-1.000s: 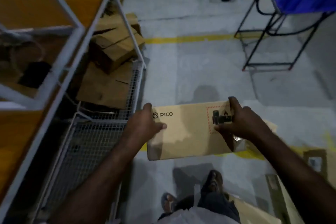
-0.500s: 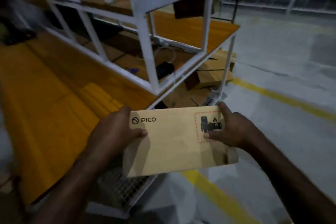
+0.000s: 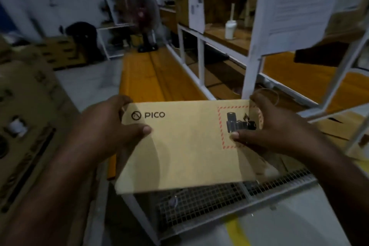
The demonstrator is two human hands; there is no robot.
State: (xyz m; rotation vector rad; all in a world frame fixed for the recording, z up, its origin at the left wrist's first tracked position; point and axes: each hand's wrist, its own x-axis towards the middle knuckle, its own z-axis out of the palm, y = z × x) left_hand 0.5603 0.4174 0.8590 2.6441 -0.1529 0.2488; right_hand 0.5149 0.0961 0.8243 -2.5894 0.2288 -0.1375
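Flat brown cardboard PICO box [image 3: 187,146] sits gripped between both hands: left hand [image 3: 111,126] clasps its left edge (thumb on top), right hand [image 3: 275,128] its right edge, above an orange wooden bench [image 3: 147,78] and white wire-mesh shelf [image 3: 209,203].

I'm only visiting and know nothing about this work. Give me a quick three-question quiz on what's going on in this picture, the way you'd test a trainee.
1. Which word is printed on the cardboard box? A) PICO B) SONY C) ACME
2. True or false: the left hand and the right hand each grip one end of the box.
3. Fill in the blank: the low shelf seen just under the box is made of wire ____.

Key: 1 A. 2 True. 3 mesh.
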